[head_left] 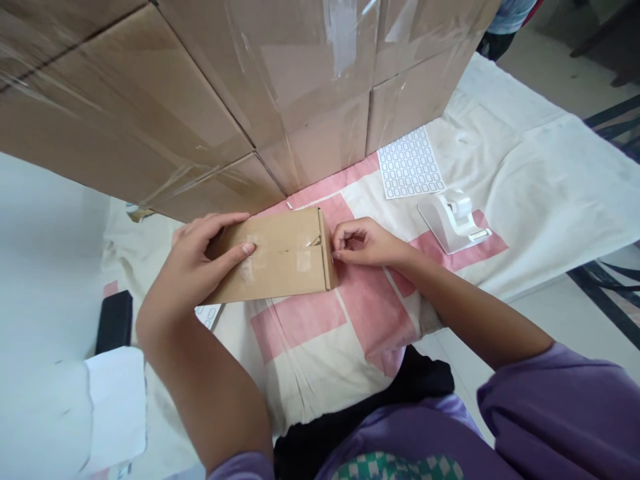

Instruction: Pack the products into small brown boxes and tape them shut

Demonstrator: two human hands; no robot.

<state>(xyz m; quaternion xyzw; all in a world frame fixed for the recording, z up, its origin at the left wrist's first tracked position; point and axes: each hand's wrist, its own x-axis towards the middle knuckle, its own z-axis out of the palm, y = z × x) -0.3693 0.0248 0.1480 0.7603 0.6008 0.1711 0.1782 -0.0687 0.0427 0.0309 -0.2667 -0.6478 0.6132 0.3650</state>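
A small brown cardboard box lies on a white and pink cloth, its top flaps held by clear tape. My left hand grips the box's left end, thumb stretched across the top. My right hand is at the box's right end, its fingers pinched together against the edge; what they pinch is too small to make out.
Large taped cardboard cartons stand stacked just behind the box. A sheet of small stickers and a white tape dispenser lie to the right. A black object and white paper sit at the left.
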